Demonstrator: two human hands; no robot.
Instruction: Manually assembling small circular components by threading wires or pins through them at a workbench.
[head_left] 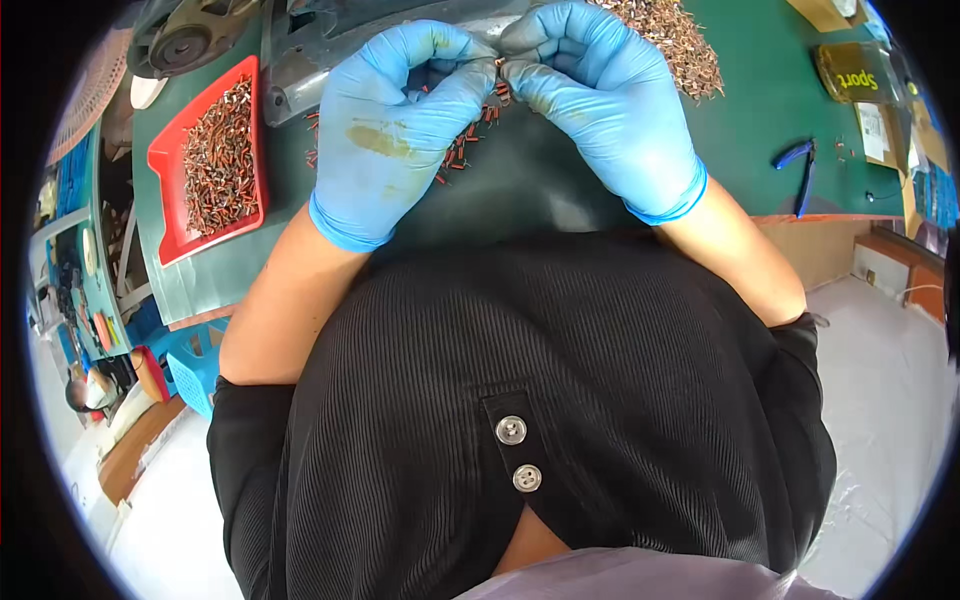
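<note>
Both hands wear blue gloves and meet over a dark green bench (770, 120). My left hand (400, 130) and my right hand (600, 100) pinch one small copper-coloured part (499, 63) between their fingertips. Several loose small red and copper parts (465, 145) lie scattered on the bench just below the fingers. The left glove has a yellowish stain on its back.
A red tray (165, 160) full of small parts sits at the left. A heap of the same parts (685, 40) lies at the back right. Blue-handled pliers (800, 165) lie at the right. Grey machine parts (300, 60) stand behind the hands. Another person sits far lower left.
</note>
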